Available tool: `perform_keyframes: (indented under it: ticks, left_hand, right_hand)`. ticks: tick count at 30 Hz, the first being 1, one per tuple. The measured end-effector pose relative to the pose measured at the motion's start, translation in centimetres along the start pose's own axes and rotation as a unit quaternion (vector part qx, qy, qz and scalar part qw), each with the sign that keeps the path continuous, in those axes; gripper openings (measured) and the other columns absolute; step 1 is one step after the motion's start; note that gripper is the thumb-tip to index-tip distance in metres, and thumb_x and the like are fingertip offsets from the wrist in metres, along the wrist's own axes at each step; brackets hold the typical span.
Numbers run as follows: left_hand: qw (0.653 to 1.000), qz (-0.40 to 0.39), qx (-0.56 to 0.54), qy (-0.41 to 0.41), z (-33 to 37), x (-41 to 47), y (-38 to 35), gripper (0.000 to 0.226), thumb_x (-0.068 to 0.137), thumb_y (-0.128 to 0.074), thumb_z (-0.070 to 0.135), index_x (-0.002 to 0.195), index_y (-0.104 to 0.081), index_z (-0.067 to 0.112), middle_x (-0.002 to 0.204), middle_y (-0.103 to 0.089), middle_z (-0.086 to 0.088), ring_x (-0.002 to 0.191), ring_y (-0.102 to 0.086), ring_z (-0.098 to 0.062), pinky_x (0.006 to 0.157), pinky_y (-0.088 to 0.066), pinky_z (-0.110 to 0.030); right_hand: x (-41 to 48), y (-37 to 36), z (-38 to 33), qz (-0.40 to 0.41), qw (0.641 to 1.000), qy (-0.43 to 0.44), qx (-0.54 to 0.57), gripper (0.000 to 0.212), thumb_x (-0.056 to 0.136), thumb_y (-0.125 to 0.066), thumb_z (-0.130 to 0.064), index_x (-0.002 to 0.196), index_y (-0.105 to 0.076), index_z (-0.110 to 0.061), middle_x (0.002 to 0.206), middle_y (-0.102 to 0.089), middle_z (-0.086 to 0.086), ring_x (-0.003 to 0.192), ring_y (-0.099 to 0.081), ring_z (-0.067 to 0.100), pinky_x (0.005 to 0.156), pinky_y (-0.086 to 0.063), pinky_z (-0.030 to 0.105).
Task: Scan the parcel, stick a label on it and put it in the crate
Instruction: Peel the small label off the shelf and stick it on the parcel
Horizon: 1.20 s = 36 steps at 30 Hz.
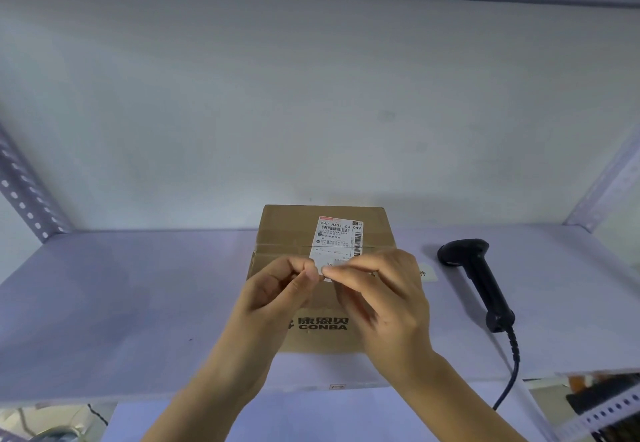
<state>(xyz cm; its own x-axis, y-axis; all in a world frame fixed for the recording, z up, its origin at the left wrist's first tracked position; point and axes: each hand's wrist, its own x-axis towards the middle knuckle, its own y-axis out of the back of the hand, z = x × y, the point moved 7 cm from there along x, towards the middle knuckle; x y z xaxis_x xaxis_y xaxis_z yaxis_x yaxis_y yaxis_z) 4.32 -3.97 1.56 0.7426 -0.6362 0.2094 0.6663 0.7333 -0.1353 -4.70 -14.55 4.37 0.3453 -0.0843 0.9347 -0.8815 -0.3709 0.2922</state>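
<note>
Shelving of pale metal fills the view, and on its shelf (138, 303) a cardboard parcel (322, 303) is seen at the middle, flat on its base, with a printed shipping label (337, 237) already stuck on the far part of its top. Right of the parcel, apart from it, a black scanner (476, 278) is laid on its side with its cable trailing off the front edge, and a slip of paper (426, 273) is partly seen between the two. No crate can be made out. Above the parcel's top, the left hand (277, 289) and the right hand (377, 289) are brought together, each pinched shut on a small label (322, 270) held between the fingertips; whether it is being peeled from a backing or is ready to be laid down cannot be told. The sticking step is judged to be in hand. From here the label could be folded onto itself or stuck to a fingertip if it is pulled unevenly; it could be set down creased or crooked, or the existing barcode could be covered if it is placed too far back.
</note>
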Motion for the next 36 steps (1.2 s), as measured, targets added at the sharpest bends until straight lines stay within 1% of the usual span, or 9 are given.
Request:
perform_keyframes:
  ticks: [2, 5, 9, 21, 25, 28, 31, 34, 36]
  left_hand:
    - [0.999, 0.014, 0.024, -0.022, 0.3, 0.1, -0.1, 0.019, 0.087, -0.058, 0.031, 0.07, -0.066, 0.027, 0.067, -0.058, 0.006, 0.065, -0.053, -0.01, 0.068, -0.043, -0.015]
    - [0.99, 0.08, 0.105, -0.054, 0.6, 0.3, 0.6, 0.017, 0.083, -0.059, 0.024, 0.066, -0.064, 0.027, 0.079, -0.057, 0.001, 0.071, -0.056, -0.008, 0.066, -0.042, -0.014]
    - [0.97, 0.096, 0.209, -0.078, 1.0, 0.5, 0.6, 0.019, 0.081, -0.061, 0.025, 0.069, -0.064, 0.039, 0.084, -0.056, 0.018, 0.074, -0.054, -0.003, 0.066, -0.04, -0.009]
    - [0.963, 0.091, 0.243, -0.067, 0.1, 0.7, 0.9, 0.013, 0.078, -0.061, 0.027, 0.068, -0.064, 0.034, 0.085, -0.057, 0.021, 0.072, -0.052, -0.008, 0.063, -0.04, -0.012]
    - [0.977, 0.084, 0.192, -0.034, -0.4, 0.8, 2.2, 0.022, 0.082, -0.062, 0.012, 0.062, -0.061, 0.019, 0.074, -0.055, 0.015, 0.054, -0.049, -0.002, 0.049, -0.038, -0.008]
    - [0.985, 0.082, 0.151, -0.012, -0.3, 0.5, 3.9, 0.014, 0.084, -0.058, 0.009, 0.071, -0.061, 0.006, 0.072, -0.056, -0.013, 0.057, -0.049, -0.009, 0.055, -0.039, -0.018]
    - [0.986, 0.096, 0.135, -0.005, -0.2, 0.0, 6.4, 0.022, 0.082, -0.057, 0.014, 0.085, -0.062, -0.008, 0.087, -0.061, -0.034, 0.074, -0.053, -0.022, 0.071, -0.039, -0.037]
    - [0.981, 0.129, 0.145, 0.004, -0.2, -0.8, 9.6, 0.01, 0.087, -0.064, 0.002, 0.077, -0.067, 0.001, 0.077, -0.068, -0.021, 0.077, -0.06, -0.02, 0.078, -0.046, -0.033]
    - [0.979, 0.143, 0.146, 0.024, -1.0, -1.4, 12.1, 0.028, 0.091, -0.057, -0.003, 0.068, -0.068, 0.01, 0.068, -0.069, -0.006, 0.074, -0.063, -0.015, 0.079, -0.053, -0.027]
  right_hand:
    - [0.2, -0.3, -0.1, -0.025, 0.998, -0.041, 0.037, 0.017, 0.087, -0.069, -0.015, 0.101, -0.065, -0.024, 0.087, -0.073, -0.003, 0.084, -0.065, 0.016, 0.072, -0.049, 0.04]
    - [0.3, -0.9, 0.6, -0.069, 0.97, -0.177, 0.152, 0.013, 0.085, -0.066, -0.027, 0.098, -0.07, -0.027, 0.091, -0.073, -0.014, 0.094, -0.064, 0.0, 0.083, -0.049, 0.026]
    - [-0.3, -1.4, 1.8, -0.088, 0.921, -0.305, 0.227, 0.006, 0.083, -0.07, -0.028, 0.084, -0.075, -0.026, 0.084, -0.075, -0.014, 0.084, -0.068, 0.006, 0.078, -0.048, 0.012]
    - [-1.8, -2.4, 3.3, -0.106, 0.863, -0.417, 0.265, 0.008, 0.084, -0.069, -0.019, 0.077, -0.073, -0.019, 0.075, -0.074, -0.004, 0.073, -0.067, 0.006, 0.07, -0.05, 0.014]
    - [-2.4, -2.5, 4.4, -0.077, 0.802, -0.501, 0.315, 0.02, 0.088, -0.068, -0.013, 0.07, -0.074, -0.021, 0.068, -0.072, -0.009, 0.066, -0.064, 0.001, 0.068, -0.05, 0.012]
    - [-2.6, -2.6, 5.3, -0.045, 0.758, -0.555, 0.338, 0.022, 0.089, -0.065, -0.015, 0.07, -0.075, -0.02, 0.069, -0.07, -0.01, 0.055, -0.057, 0.002, 0.065, -0.047, 0.014]
    - [-2.7, -2.8, 6.0, 0.001, 0.72, -0.592, 0.362, 0.013, 0.09, -0.063, -0.014, 0.085, -0.075, -0.011, 0.087, -0.068, 0.007, 0.054, -0.052, 0.008, 0.068, -0.043, 0.027]
    - [-2.9, -3.0, 6.5, 0.025, 0.707, -0.608, 0.361, 0.014, 0.089, -0.065, -0.017, 0.081, -0.076, -0.014, 0.075, -0.064, 0.007, 0.054, -0.048, 0.011, 0.07, -0.041, 0.032]
    - [-3.2, -3.0, 6.7, 0.037, 0.703, -0.614, 0.357, 0.021, 0.089, -0.065, -0.019, 0.072, -0.077, -0.02, 0.066, -0.061, 0.001, 0.051, -0.048, 0.009, 0.068, -0.042, 0.031]
